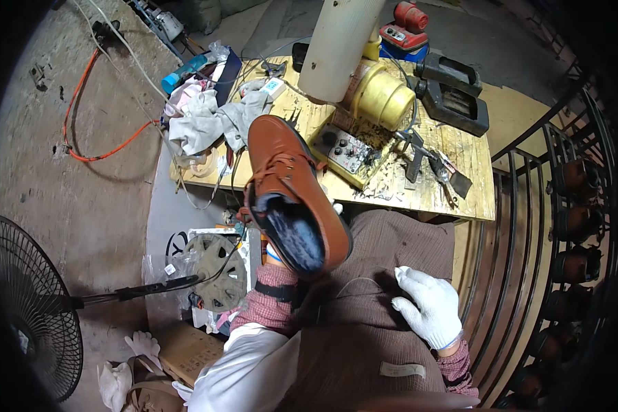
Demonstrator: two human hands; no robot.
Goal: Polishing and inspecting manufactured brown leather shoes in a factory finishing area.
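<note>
1. Nearest my view, lower centre of the frame: a white sleeve (244, 367) and a brown ribbed apron (364, 323) over the lap; the right hand (429, 305), in a white knit glove, lies flat on the apron at lower right, fingers spread and loose, holding nothing.
2. Left hand (273, 253), centre of frame: mostly hidden; I see only a strip of white glove below the shoe opening, so it seems pushed up inside the shoe; whether its fingers are curled or spread I cannot tell.
3. Brown shoe (288, 182), centre to upper centre: laced leather upper, dark blue lining at the opening, toe pointing to the top of the frame, heel toward me; it sits on the left hand, raised before the workbench edge, well apart from the right hand.
4. Handling, my judgement: light enough for one hand; the upper is pliant leather that dents under pressure, the sole and heel stiffer; the smooth surface may scuff, so I would hold it by the heel counter or sole edge, or from inside as here.
5. Behind it, upper centre: a wooden workbench (474, 199) with a yellow machine (381, 96), a control box (347, 151), grey rags (209, 123); a black fan (27, 309) at lower left.
</note>
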